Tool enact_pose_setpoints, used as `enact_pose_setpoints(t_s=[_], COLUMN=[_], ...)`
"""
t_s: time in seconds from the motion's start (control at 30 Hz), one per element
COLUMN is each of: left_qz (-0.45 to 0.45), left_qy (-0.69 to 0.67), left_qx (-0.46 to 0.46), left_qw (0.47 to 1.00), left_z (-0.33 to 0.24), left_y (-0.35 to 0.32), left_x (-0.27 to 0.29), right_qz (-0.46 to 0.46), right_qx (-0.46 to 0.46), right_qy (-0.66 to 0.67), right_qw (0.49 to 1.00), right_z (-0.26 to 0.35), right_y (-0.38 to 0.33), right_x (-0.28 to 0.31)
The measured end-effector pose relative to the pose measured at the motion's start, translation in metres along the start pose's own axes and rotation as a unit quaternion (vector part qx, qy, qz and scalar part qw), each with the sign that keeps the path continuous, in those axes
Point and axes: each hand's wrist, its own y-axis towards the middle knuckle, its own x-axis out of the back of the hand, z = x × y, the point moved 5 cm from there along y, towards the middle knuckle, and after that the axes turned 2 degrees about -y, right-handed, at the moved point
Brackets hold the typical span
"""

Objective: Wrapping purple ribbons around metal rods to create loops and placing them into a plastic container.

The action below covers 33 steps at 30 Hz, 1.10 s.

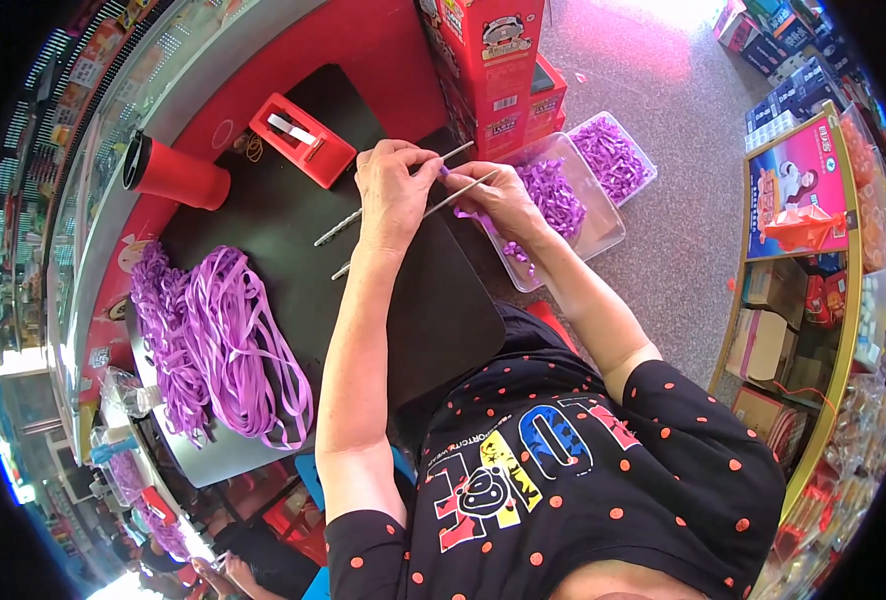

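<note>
While both hands are held over the black mat (433,300) on the bench (383,50), two thin metal rods (393,215) are gripped between them. The left hand (393,190) is closed around the rods. A purple ribbon strip (463,205) is pinched at the rod ends by the right hand (503,200). A clear tray of purple ribbon curls (563,200) is located just beside the right hand. A bundle of purple ribbon (223,340) is laid on the mat, well apart, near a red cup (178,172) and a red box (303,138).

Red cartons (498,60) are stacked beyond the hands; a pink-and-blue poster (798,185) tops the right-hand shelf of brown boxes (768,345).
</note>
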Motion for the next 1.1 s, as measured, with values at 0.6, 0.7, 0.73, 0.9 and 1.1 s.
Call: enact_pose_setpoints(t_s=[0.6,0.7,0.73,0.9,1.1], left_qz=[-0.028,-0.033,-0.033,-0.023,-0.027], left_qy=[0.013,0.018,0.018,0.036,0.039], left_qx=[-0.011,-0.013,-0.011,-0.017,-0.016], left_qw=[0.999,0.999,0.999,0.999,0.999], left_z=[0.007,0.009,0.01,0.009,0.006], left_y=[-0.01,-0.01,-0.011,-0.011,-0.011], left_x=[0.001,0.002,0.002,0.001,0.001], right_qz=[0.144,0.135,0.136,0.07,0.019], right_qx=[0.075,0.038,0.037,0.064,0.089], right_qy=[-0.223,-0.285,-0.285,-0.401,-0.406], right_qw=[0.961,0.948,0.948,0.911,0.909], right_z=[0.02,0.016,0.012,0.006,-0.01], right_y=[0.041,0.038,0.037,0.032,0.033], right_x=[0.004,0.009,0.009,0.018,0.035])
